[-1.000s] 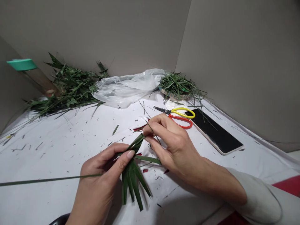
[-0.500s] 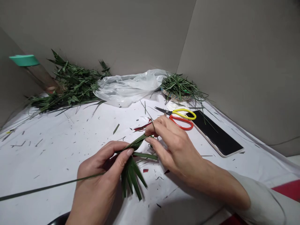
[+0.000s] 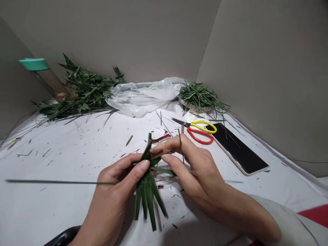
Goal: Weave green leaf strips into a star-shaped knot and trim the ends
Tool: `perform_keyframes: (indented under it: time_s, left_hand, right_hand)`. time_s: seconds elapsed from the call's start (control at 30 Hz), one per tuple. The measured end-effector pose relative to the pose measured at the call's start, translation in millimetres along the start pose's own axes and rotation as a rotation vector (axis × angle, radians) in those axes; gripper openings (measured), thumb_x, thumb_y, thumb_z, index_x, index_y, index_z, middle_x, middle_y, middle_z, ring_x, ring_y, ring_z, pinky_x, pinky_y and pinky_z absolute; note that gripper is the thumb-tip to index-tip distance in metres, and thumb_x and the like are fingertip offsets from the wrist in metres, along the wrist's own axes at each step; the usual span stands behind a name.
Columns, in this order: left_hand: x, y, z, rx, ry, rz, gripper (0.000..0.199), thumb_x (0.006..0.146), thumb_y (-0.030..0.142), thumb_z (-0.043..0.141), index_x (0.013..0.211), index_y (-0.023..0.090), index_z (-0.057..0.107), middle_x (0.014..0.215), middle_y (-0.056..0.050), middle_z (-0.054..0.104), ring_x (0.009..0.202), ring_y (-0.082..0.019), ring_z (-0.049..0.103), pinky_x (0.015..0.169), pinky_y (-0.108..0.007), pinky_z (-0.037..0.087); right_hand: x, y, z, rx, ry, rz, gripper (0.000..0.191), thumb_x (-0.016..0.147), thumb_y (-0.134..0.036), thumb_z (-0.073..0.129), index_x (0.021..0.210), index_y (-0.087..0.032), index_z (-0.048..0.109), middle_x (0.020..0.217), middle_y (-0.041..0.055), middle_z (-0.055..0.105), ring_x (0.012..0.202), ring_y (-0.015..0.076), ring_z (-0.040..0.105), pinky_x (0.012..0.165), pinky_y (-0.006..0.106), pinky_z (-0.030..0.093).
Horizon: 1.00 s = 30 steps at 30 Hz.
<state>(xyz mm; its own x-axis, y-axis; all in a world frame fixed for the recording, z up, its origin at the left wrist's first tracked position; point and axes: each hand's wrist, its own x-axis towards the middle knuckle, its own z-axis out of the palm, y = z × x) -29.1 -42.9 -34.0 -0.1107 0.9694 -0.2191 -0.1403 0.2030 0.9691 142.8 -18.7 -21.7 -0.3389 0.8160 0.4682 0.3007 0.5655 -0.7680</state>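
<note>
My left hand (image 3: 120, 184) pinches a bundle of dark green leaf strips (image 3: 148, 191) between thumb and fingers. Several strips fan downward from the pinch, one points up, and others reach right. A long thin green strip (image 3: 58, 181) runs leftward from under the left hand. My right hand (image 3: 192, 167) is to the right of the bundle, its thumb and fingers closed at a strip that angles off to the right. Another thin strip stands up by the right fingers.
Scissors (image 3: 202, 130) with yellow and red handles lie beside a black phone (image 3: 238, 148). Behind are a clear plastic bag (image 3: 146, 95), a heap of cut leaves (image 3: 200, 95), leafy stems (image 3: 87, 87) and a teal-lidded bottle (image 3: 48, 80). Leaf scraps dot the white cloth.
One strip of the bundle now points upward, spread from the strip at my right fingers. The long strip on the left has swung up towards level. The view has shifted slightly.
</note>
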Motion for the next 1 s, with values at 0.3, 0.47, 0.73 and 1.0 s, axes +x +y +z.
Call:
perform_keyframes:
  time_s: [0.3,0.47,0.73,1.0]
  left_hand:
    - [11,13,15.4,-0.133,0.039,-0.003,0.040,0.060,0.041,0.086,0.090,0.016,0.079,0.076,-0.009,0.077,0.074,-0.028,0.071,0.066,-0.035,0.055]
    - [10,13,18.4,-0.141,0.038,-0.010,0.040,0.060,0.041,0.086,0.090,0.016,0.079,0.076,-0.009,0.077,0.075,-0.029,0.071,0.066,-0.035,0.056]
    - [4,15,20.0,-0.145,0.039,-0.020,0.038,0.060,0.039,0.087,0.091,0.017,0.080,0.077,-0.009,0.078,0.077,-0.030,0.072,0.067,-0.036,0.057]
    - [-9,10,7.7,-0.131,-0.014,-0.084,0.024,0.069,0.030,0.087,0.091,0.021,0.082,0.083,-0.005,0.079,0.079,-0.021,0.071,0.066,-0.024,0.055]
  right_hand:
    - [0,3,6,0.058,0.146,-0.003,0.011,0.091,-0.009,0.059,0.091,-0.020,0.057,0.085,-0.0040,0.065,0.080,0.0076,0.064,0.077,0.018,0.050]
    - [2,6,10,0.163,0.162,0.115,0.019,0.086,-0.011,0.064,0.097,-0.023,0.054,0.089,-0.0045,0.064,0.082,0.0104,0.063,0.076,0.024,0.051]
    - [3,-1,10,0.196,0.175,0.269,0.023,0.080,-0.011,0.061,0.096,-0.024,0.053,0.082,-0.0056,0.060,0.073,0.0094,0.060,0.063,0.022,0.048]
    - [4,-3,1,0.126,0.077,0.226,0.011,0.089,-0.015,0.056,0.098,-0.022,0.057,0.081,-0.0044,0.060,0.065,0.0094,0.055,0.059,0.023,0.046]
